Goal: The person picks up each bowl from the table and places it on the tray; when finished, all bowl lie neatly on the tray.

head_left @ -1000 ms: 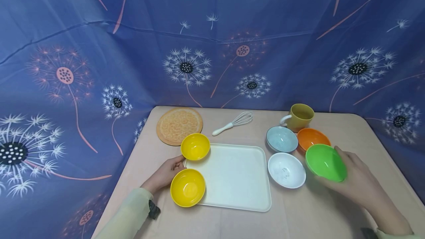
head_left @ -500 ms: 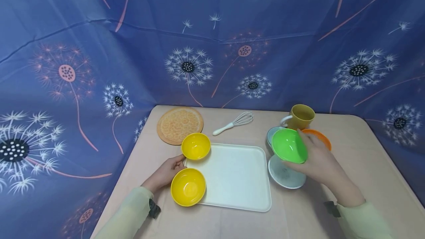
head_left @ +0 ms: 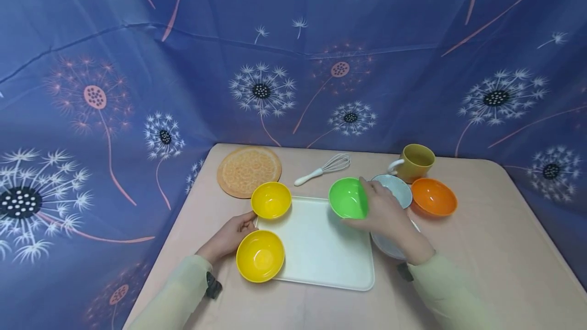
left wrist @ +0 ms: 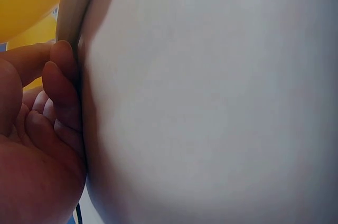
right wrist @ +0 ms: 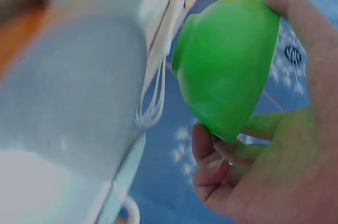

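Observation:
My right hand (head_left: 382,210) grips a green bowl (head_left: 346,198) by its rim, over the right part of a white tray (head_left: 325,264). In the right wrist view the green bowl (right wrist: 227,65) is tilted, held clear of the table, with thumb and fingers on opposite sides. My left hand (head_left: 229,238) holds the tray's left edge between two yellow bowls; its curled fingers (left wrist: 63,86) show at the rim in the left wrist view. One yellow bowl (head_left: 271,201) overlaps the tray's far left corner, the other yellow bowl (head_left: 260,257) its near left corner.
Right of the tray stand a pale blue bowl (head_left: 393,187), an orange bowl (head_left: 434,197) and a white bowl (head_left: 385,248) partly hidden by my right arm. A mustard mug (head_left: 415,162) stands behind them. A whisk (head_left: 323,169) and a round, pizza-patterned board (head_left: 248,171) lie at the back.
My right hand has carried the green bowl leftward from beside the orange bowl, across the pale blue and white bowls, to over the tray. The left hand stays at the tray's edge.

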A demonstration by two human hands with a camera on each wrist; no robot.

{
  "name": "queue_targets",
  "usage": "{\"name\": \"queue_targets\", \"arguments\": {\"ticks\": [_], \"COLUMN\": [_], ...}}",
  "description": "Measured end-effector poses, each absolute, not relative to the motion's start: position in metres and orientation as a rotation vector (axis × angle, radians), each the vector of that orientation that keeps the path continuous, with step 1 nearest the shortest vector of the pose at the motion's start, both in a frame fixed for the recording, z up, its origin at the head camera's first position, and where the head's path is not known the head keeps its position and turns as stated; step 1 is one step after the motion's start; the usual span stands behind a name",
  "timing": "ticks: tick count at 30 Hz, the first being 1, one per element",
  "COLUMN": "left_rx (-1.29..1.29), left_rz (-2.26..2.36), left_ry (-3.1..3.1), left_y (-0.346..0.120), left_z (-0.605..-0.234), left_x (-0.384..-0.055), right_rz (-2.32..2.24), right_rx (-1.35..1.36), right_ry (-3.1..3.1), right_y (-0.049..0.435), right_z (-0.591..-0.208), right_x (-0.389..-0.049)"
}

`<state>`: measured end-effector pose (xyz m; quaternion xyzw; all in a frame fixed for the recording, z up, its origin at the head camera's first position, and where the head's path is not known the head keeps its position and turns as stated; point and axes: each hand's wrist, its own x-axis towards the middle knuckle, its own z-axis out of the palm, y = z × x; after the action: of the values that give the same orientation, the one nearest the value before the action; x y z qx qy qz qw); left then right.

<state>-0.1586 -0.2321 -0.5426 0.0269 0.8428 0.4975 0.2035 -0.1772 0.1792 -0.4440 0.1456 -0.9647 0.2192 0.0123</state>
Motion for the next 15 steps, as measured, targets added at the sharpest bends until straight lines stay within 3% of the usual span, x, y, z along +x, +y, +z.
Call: {"name": "queue_targets", "arguments": {"ticks": [15], "left_rx": [0.105], "left_rz": [1.402], "left_ry": [2.353], "left_y": [-0.232], "left_z": [-0.543], "left_x": [-0.158], "right_rz": [0.748], "right_rx": [0.507], "right_ry": [-3.052], "right_y": [0.115], "right_z": [-0.48], "right_x": [-0.19]}}
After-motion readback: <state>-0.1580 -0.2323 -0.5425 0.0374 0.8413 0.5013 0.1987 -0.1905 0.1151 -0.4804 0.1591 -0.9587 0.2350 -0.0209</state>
